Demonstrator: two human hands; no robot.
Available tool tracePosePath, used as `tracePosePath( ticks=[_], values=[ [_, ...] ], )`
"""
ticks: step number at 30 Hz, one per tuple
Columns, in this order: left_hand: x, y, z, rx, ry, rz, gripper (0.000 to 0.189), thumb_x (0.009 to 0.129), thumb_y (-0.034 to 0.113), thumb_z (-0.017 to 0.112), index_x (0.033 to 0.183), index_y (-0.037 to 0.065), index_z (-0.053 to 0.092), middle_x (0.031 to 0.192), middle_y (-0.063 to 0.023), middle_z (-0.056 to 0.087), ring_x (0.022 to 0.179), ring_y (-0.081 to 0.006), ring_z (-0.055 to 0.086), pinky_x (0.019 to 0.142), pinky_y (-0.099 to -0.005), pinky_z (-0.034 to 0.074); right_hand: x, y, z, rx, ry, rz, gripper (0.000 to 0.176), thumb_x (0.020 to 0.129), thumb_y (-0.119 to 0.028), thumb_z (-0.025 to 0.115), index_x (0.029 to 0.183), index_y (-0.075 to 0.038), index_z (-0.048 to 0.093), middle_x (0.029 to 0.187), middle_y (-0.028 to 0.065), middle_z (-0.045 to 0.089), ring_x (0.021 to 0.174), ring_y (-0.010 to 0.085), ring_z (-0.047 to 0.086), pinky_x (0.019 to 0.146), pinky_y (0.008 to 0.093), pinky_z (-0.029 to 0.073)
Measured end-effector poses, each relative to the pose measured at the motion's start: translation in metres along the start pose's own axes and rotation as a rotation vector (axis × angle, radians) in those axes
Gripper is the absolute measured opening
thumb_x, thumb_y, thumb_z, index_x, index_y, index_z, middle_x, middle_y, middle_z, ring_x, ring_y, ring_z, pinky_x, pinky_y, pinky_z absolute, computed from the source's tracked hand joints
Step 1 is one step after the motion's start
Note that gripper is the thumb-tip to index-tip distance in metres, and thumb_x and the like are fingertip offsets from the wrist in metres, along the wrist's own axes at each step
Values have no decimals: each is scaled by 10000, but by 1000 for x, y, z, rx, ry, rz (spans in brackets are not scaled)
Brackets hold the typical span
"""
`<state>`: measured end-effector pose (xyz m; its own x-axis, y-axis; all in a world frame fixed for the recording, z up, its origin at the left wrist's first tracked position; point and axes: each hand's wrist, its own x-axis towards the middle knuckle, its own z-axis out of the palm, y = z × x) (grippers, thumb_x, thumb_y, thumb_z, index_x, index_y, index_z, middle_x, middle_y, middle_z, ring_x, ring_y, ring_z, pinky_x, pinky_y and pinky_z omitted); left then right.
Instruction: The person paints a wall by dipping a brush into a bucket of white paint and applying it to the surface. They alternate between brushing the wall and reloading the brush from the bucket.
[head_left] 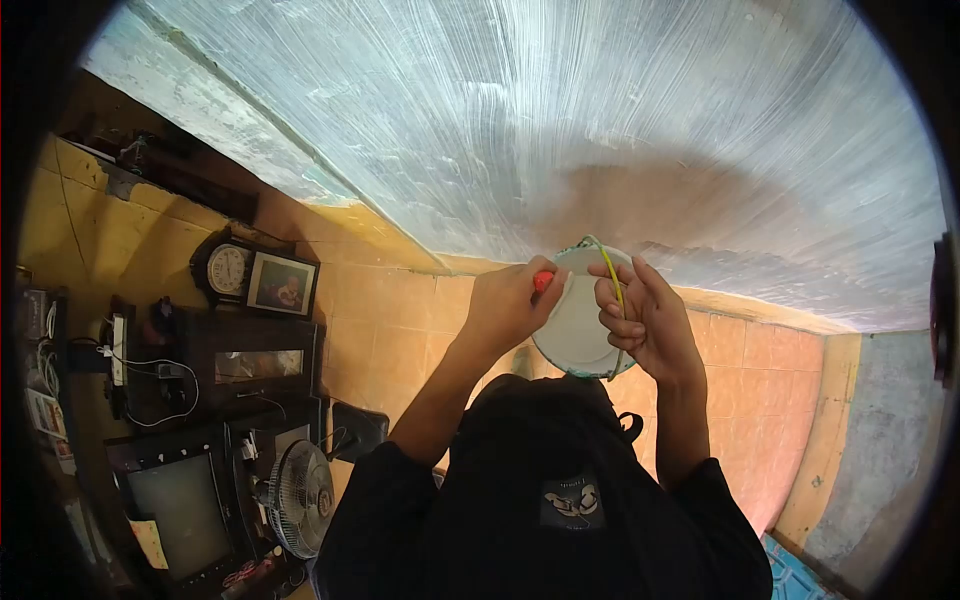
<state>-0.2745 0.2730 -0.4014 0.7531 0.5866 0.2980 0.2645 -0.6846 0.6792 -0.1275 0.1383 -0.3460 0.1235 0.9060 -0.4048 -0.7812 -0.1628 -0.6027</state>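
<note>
A bucket with a pale inside and whitish contents hangs in front of my body, its rim smeared with paint. My right hand is closed around its yellow-green handle, fingers curled at the bucket's right side. At the left rim, my left hand is wrapped round a red handle, apparently a paintbrush's; only a bit of red shows between thumb and fingers, and the brush end is hidden.
A wall streaked with white brush strokes rises ahead over an orange tiled floor. To the left stand a fan, a television, a clock and a framed picture.
</note>
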Motion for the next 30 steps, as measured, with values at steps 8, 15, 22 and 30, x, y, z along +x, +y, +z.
tracePosePath(
  ticks=[8, 15, 22, 30],
  values=[
    [-6, 9, -3, 63, 66, 296, 117, 823, 165, 715, 874, 94, 636, 730, -54, 638, 638, -242, 631, 535, -343, 476, 10, 14, -3, 96, 171, -68, 240, 1033, -248, 384, 1130, -62, 502, 693, -39, 389, 489, 31, 241, 434, 190, 214],
    [-3, 1, -16, 107, 122, 209, 143, 820, 195, 711, 900, 99, 642, 754, -36, 636, 690, -239, 635, 574, -353, 487, 10, 18, 8, 177, 210, -112, 232, 1044, -233, 382, 1119, -54, 510, 659, -48, 358, 462, 23, 231, 412, 172, 223],
    [-1, -8, -34, 75, 151, 159, 100, 813, 102, 725, 893, 75, 671, 810, -110, 681, 655, -266, 652, 565, -336, 510, 13, 21, 12, 168, 168, -155, 231, 1040, -233, 392, 1126, -56, 514, 665, -48, 367, 458, 25, 232, 415, 172, 224],
    [-13, 3, -60, -32, 33, 227, 202, 806, 166, 730, 981, 74, 687, 803, -104, 662, 720, -299, 638, 638, -369, 508, 26, 9, -7, 105, 94, -56, 179, 1017, -233, 424, 1072, -89, 514, 675, -41, 397, 481, 40, 269, 426, 196, 221]
  ],
)
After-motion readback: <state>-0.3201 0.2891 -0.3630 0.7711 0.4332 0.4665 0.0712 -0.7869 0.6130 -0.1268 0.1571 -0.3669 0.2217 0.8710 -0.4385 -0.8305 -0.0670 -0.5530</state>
